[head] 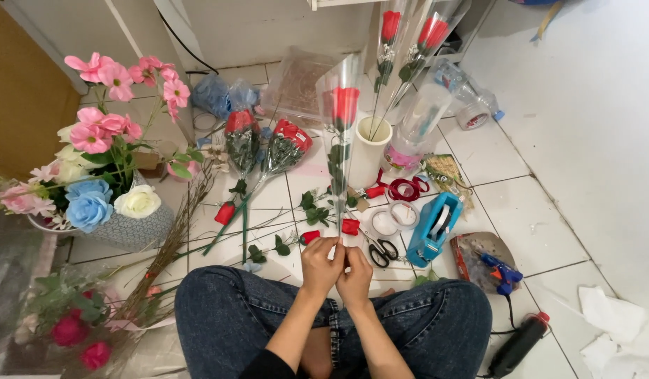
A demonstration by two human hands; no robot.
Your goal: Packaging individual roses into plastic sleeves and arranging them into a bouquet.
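Note:
My left hand (320, 265) and my right hand (355, 275) meet above my crossed legs in blue jeans (226, 316). Both pinch the bottom tip of a clear cone sleeve holding a red artificial rose (342, 105) that stands upright in front of me. A small red ribbon bow (350, 226) lies on the floor just beyond my fingers, with black-handled scissors (385, 250) to its right.
Two more sleeved red roses (408, 31) stand in a white cup (372, 144). Wrapped roses (265, 151) and loose green stems lie on the white tiles. A pot of pink, blue and white flowers (103, 182) stands left. A blue tape dispenser (434, 228), glue gun (500, 270) and red ribbon (407, 188) lie right.

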